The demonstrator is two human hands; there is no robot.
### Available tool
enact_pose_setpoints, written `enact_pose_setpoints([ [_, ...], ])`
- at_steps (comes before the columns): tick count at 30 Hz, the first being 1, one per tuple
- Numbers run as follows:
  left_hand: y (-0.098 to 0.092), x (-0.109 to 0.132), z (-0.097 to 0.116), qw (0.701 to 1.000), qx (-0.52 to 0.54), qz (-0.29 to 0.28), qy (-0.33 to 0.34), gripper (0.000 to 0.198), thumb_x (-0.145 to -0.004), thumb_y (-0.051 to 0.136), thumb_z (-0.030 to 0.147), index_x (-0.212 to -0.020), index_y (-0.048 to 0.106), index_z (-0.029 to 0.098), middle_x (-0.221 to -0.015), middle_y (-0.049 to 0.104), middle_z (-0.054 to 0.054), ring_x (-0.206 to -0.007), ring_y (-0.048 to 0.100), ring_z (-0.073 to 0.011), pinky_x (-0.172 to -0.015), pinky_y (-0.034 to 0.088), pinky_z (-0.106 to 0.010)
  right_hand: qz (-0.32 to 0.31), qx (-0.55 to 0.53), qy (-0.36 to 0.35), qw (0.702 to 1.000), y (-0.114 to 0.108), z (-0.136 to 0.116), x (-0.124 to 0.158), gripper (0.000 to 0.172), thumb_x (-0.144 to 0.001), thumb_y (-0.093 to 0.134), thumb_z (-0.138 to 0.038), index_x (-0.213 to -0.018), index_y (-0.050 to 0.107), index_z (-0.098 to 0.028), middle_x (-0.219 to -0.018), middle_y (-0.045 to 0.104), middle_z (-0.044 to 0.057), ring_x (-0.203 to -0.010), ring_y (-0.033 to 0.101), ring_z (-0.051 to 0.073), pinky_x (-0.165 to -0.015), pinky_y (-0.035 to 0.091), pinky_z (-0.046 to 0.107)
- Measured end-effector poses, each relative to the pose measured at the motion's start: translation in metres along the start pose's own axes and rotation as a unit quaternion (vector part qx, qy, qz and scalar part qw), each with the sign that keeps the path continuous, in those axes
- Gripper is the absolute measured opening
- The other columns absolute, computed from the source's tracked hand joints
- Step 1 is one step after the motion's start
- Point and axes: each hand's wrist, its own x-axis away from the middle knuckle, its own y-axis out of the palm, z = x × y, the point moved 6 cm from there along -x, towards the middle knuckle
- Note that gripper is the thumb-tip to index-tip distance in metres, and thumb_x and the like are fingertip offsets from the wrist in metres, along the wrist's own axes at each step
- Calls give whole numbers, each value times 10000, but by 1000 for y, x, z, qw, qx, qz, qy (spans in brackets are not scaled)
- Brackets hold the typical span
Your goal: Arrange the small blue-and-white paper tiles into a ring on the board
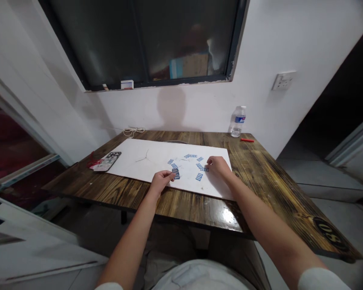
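Both arms reach over the wooden desk (pixel 181 203)! The left hand (pixel 162 180) pinches at a dark-edged piece (pixel 176 174) by the front of the white board (pixel 157 149). Over on the right, the right hand (pixel 217 165) has its fingers curled down beside small blue pieces (pixel 194 156), spread in a broken ring; any grip there is hard to make out. Behind, a water bottle (pixel 237 123) stands near a red pen-like stick (pixel 247 140), and a white cable (pixel 133 131) lies coiled at the far left corner.
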Motion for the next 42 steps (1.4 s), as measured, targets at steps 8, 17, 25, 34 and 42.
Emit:
enact_pose_setpoints([
  [8,0,1,1,1000,-10,6,3,360,-559,796,485,-677,695,160,-585,641,-12,-525,520,-117,-499,334,-230,-46,78,-1,996,7,-4,-1,60,-714,691,-225,-752,727,-195,-758,704,72,-676,600,191,-565,340,261],
  [17,1,2,3,1000,-10,7,-7,366,-551,796,483,-675,688,156,-576,634,-2,-495,490,-102,-486,330,-221,-78,114,-26,990,3,-20,6,243,-804,605,-186,-1027,700,-192,-918,717,90,-814,636,201,-652,384,246],
  [25,0,1,3,1000,-11,7,2,337,-557,794,457,-657,688,154,-572,636,-4,-516,504,-106,-503,342,-219,-101,186,-39,977,2,-31,10,303,-841,498,-150,-1091,669,-169,-1006,699,118,-928,633,227,-712,403,260],
  [34,0,2,3,1000,-15,11,0,351,-556,792,467,-666,690,150,-576,636,-7,-515,500,-104,-503,335,-218,-111,192,-62,973,4,-36,11,340,-823,511,-125,-1122,668,-164,-1019,700,123,-963,627,225,-756,412,263],
  [42,0,0,-1,1000,-9,10,-6,367,-548,796,478,-679,693,151,-575,633,-6,-514,501,-107,-502,336,-221,-102,187,-69,975,2,-32,8,311,-840,517,-181,-1100,689,-181,-1020,706,106,-948,632,216,-754,410,258],
])
